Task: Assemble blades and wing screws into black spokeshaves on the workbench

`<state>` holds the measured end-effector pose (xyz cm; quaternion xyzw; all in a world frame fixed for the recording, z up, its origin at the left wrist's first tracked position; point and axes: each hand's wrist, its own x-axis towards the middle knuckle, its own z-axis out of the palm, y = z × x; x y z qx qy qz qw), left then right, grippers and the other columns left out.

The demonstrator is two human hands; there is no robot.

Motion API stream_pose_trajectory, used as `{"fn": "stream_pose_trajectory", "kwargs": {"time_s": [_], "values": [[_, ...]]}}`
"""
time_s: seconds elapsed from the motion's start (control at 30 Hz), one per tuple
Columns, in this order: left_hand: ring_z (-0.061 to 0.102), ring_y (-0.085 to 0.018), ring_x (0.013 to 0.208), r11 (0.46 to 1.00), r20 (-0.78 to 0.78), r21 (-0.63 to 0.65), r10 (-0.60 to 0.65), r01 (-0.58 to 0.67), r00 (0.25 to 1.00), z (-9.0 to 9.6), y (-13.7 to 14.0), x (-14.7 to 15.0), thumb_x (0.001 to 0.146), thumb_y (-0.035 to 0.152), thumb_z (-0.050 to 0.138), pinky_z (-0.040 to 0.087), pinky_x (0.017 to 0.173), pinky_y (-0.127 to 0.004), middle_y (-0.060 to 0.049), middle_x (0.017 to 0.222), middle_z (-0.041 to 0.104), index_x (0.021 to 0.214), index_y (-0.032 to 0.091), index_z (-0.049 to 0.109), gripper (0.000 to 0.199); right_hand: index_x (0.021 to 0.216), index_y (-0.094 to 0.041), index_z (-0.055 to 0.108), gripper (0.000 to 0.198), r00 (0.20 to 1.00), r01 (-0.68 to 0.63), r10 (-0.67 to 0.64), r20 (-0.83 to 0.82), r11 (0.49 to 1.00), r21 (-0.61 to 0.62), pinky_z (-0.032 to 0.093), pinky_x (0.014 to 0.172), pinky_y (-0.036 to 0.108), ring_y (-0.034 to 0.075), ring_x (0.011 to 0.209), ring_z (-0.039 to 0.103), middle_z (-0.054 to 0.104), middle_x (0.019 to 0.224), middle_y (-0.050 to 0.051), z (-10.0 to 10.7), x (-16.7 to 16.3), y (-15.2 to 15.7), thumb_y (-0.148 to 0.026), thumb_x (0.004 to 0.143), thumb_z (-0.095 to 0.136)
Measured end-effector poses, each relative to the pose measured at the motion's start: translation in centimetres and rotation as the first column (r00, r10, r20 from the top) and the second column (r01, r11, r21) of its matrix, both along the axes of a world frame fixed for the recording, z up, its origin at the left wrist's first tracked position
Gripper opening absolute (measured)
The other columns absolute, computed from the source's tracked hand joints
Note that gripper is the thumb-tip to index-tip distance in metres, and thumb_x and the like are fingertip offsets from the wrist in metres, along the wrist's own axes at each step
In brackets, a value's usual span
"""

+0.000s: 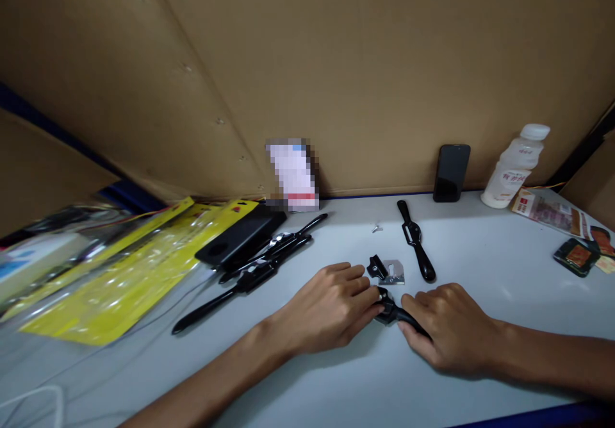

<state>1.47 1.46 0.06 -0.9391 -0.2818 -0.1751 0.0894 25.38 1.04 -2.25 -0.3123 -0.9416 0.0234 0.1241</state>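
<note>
Both my hands are on a black spokeshave (pixel 388 312) low over the table. My right hand (pixel 449 329) wraps round its right handle. My left hand (pixel 334 306) closes on the spokeshave's left and middle part, with fingertips at the small metal parts there; its left handle is hidden under the hand. Just beyond lie a black cap piece (pixel 376 266) and a flat metal blade (pixel 394 273) with a slot. Farther back are small screws (pixel 377 228). A bare spokeshave body (pixel 415 239) rests to their right.
More black spokeshaves (pixel 254 275) lie at left beside a black box (pixel 240 236) and yellow blister packs (pixel 120 287). Against the cardboard wall (pixel 365 82) stand a phone (pixel 451 173), a blurred-out upright item (pixel 293 175) and a bottle (pixel 515 166). Food packets (pixel 576 256) lie far right.
</note>
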Motion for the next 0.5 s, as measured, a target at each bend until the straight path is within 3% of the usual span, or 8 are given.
{"fn": "stream_pose_trajectory", "kwargs": {"time_s": [0.13, 0.27, 0.5], "values": [[0.048, -0.014, 0.057, 0.995, 0.053, -0.071, -0.070, 0.074, 0.996, 0.00, 0.09, -0.45, 0.102, 0.022, 0.045, 0.037, 0.055, -0.032, 0.000, 0.061, 0.058, 0.069, 0.018, 0.059, 0.035, 0.087, -0.018, 0.061, 0.025, 1.000, -0.007, 0.007, -0.009, 1.000, -0.001, 0.017, 0.053, 0.036, 0.015, 0.049, 0.050, 0.066, 0.065, 0.002, -0.07, -0.01, 0.01, -0.030, 0.093, 0.040], [0.048, -0.014, 0.057, 0.988, 0.068, -0.143, -0.055, 0.064, 0.996, 0.10, 0.18, -0.67, 0.100, 0.022, 0.046, 0.036, 0.055, -0.032, 0.000, 0.061, 0.058, 0.072, 0.018, 0.061, 0.032, 0.087, -0.018, 0.061, 0.025, 1.000, 0.000, 0.000, -0.010, 1.000, -0.007, 0.017, 0.054, 0.036, 0.014, 0.049, 0.051, 0.066, 0.066, 0.002, -0.22, 0.02, 0.02, -0.029, 0.093, 0.040], [0.048, -0.014, 0.054, 0.996, 0.082, -0.092, 0.019, -0.011, 0.996, -0.35, -0.25, 0.23, 0.102, 0.021, 0.042, 0.035, 0.054, -0.032, 0.000, 0.059, 0.057, 0.069, 0.018, 0.057, 0.037, 0.087, -0.018, 0.060, 0.023, 1.000, -0.001, 0.001, -0.002, 1.000, -0.004, 0.017, 0.054, 0.036, 0.014, 0.049, 0.049, 0.066, 0.065, 0.002, 0.03, 0.01, -0.06, -0.029, 0.093, 0.041]]}}
